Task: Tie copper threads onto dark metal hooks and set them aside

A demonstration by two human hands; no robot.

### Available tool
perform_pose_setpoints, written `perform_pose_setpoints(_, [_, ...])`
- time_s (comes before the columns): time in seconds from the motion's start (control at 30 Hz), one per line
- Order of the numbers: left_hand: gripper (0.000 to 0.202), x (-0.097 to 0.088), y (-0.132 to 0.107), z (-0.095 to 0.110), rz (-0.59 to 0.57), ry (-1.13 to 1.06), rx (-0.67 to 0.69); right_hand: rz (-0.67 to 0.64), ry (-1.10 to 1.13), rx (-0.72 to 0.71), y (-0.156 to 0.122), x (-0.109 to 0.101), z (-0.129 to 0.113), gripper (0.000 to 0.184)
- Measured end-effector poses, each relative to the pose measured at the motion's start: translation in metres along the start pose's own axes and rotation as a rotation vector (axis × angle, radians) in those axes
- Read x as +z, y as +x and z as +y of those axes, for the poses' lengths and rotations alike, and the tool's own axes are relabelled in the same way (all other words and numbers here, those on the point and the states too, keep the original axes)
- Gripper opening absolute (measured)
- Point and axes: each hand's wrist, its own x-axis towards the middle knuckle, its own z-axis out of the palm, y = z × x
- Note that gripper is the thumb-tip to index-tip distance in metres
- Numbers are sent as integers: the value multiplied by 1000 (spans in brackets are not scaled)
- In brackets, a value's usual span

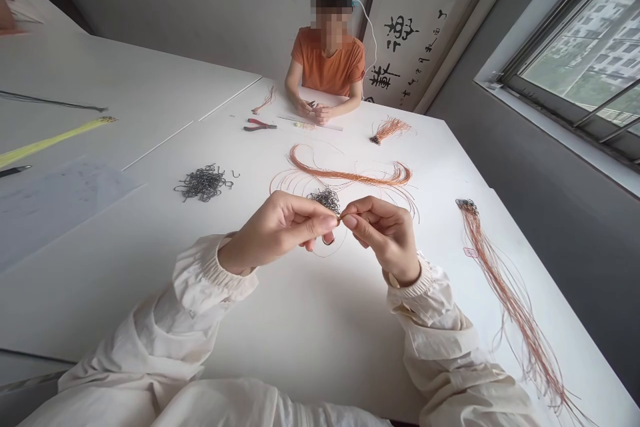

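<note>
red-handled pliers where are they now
In the head view, the red-handled pliers lie toward the far side of the white table, left of the long ruler and beyond the pile of dark wire hooks.

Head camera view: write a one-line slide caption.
Left hand and right hand pinch a copper wire near a heap of dark hooks.

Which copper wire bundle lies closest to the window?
The long copper wire bundle along the table's right edge, dark-tipped at its far end; the other two lie further left.
</note>
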Motion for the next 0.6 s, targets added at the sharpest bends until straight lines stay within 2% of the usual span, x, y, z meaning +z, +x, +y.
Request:
perform_pose_setpoints(0.13, [14, 6, -3, -1, 106, 117, 67, -4, 11, 10, 1, 1, 2, 14])
perform_pose_setpoints(0.3, [16, 10, -5, -3, 282, 353, 271, 49, 46, 43, 5, 6, 8, 15])
perform_pose_setpoints(0.43, [15, 8, -1, -9, 350, 460, 350, 56, 51, 54, 5, 10, 13, 14])
perform_pose_setpoints(0.5, [15, 7, 1, -13, 369, 514, 370, 67, -35, 5, 3, 13, 15, 11])
perform_pose_setpoints(0.6, [17, 4, 4, -19, 393, 589, 407, 91, -286, -119, 0, 15, 14, 4])
